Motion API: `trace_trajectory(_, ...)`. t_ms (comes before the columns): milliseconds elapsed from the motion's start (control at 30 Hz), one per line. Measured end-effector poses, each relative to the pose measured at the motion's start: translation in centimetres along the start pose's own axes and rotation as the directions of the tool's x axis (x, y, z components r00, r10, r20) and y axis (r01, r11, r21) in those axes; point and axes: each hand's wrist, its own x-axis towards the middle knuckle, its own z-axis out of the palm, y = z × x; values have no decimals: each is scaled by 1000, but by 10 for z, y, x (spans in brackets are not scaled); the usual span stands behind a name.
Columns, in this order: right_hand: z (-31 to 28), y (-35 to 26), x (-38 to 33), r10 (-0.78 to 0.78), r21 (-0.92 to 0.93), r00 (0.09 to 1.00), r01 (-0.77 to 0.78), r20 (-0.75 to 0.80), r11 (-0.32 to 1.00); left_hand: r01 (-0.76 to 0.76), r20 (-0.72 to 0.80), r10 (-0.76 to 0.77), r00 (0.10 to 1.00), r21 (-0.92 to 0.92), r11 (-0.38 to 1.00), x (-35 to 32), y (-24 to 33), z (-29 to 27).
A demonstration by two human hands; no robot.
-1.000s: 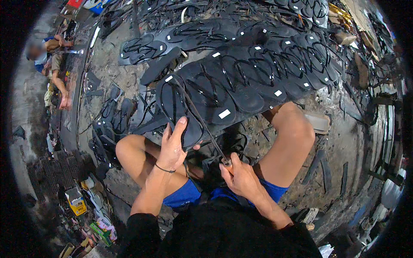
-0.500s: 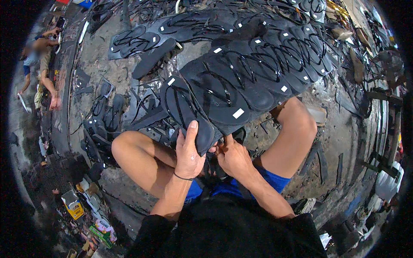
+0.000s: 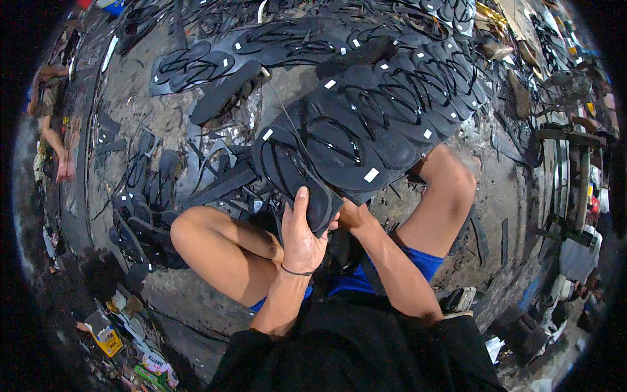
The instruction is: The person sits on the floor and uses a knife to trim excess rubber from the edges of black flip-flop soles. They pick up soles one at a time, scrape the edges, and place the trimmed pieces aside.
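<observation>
My left hand [image 3: 303, 238] is closed round the heel end of a black flip-flop [image 3: 287, 166], thumb on top of the sole. Its toe end points away from me, with a small white label there. A thin line [image 3: 292, 120] runs along the flip-flop's right edge. Just right of the heel, my right hand [image 3: 356, 214] reaches under the soles; its fingers are hidden. Beside the held flip-flop lies a row of overlapping black flip-flops [image 3: 396, 149] with glossy straps and white labels, stretching to the far right.
A loose black sole [image 3: 225, 93] and another pair of flip-flops [image 3: 196, 64] lie at the far left. Black offcuts [image 3: 222, 179] litter the floor near my left knee. More flip-flops [image 3: 140, 225] are heaped left of that knee. Another person's leg [image 3: 55, 147] shows at the left edge.
My left hand has shifted right with the flip-flop. My right hand has moved forward and farther under the soles, so its fingers no longer show. The view has turned slightly.
</observation>
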Motion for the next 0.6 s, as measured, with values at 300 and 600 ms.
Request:
trace_trajectory(300,-6,10,86,169,321,973,-213,158,923,-3,-1,3,1000,-11,1000,-17,16,-4)
trace_trajectory(600,28,-105,86,306,340,917,-382,257,860,-310,-39,308,951,-89,946,-84,49,-52)
